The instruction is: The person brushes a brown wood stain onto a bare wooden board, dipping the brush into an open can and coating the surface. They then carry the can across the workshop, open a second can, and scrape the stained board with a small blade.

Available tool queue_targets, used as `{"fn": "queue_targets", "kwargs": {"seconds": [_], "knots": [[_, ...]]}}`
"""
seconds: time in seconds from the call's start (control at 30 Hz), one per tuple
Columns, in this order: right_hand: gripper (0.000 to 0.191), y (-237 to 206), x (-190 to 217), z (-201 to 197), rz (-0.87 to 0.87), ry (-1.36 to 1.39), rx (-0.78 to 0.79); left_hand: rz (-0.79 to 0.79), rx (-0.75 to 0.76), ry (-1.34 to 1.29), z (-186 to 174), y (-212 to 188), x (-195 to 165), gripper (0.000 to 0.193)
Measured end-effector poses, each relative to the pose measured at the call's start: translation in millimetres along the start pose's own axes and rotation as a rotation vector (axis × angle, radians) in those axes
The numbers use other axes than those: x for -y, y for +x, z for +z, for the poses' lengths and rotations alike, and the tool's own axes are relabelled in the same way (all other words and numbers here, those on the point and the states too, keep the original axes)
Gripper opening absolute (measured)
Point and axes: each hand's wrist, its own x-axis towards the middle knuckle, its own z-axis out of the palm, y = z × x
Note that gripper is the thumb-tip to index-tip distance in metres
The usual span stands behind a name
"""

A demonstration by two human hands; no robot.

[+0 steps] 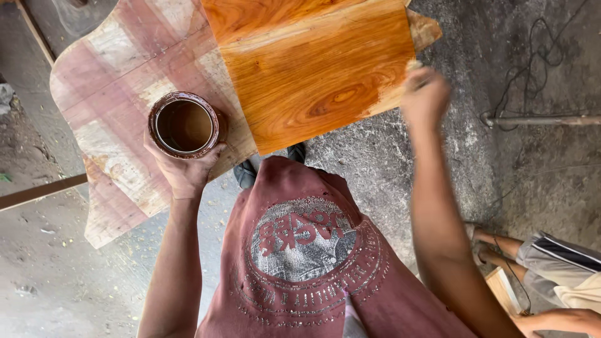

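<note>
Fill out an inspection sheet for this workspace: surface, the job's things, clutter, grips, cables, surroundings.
Surface: pale, reddish-stained wooden board with curved edges, raised above a grey concrete floor.
Job's things: glossy orange-brown wood panel lying on the board; round open can of dark brown liquid, rim smeared.
Clutter: wood chips and dust on the floor; a wooden strip at left.
Grips: left hand holds the can from below; right hand is closed at the panel's right edge, blurred, what it holds cannot be told.
Cables: thin dark cable looped on the floor, upper right, near a metal rod.
Surroundings: another person's legs and shorts at lower right.
</note>
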Motion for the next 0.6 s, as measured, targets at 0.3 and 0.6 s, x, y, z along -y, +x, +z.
{"fn": "queue_targets", "kwargs": {"seconds": [0.3,0.6], "knots": [[0.008,-77.8,13.9,-16.6,0.343,0.215,0.094,-0.017,0.015,-0.058,-27.7,-14.1,3.9,0.13],[0.012,-209.1,113.3,49.7,-0.34,0.263,0.256,0.041,-0.008,0.014,-64.1,-20.2,0.8,0.138]]}}
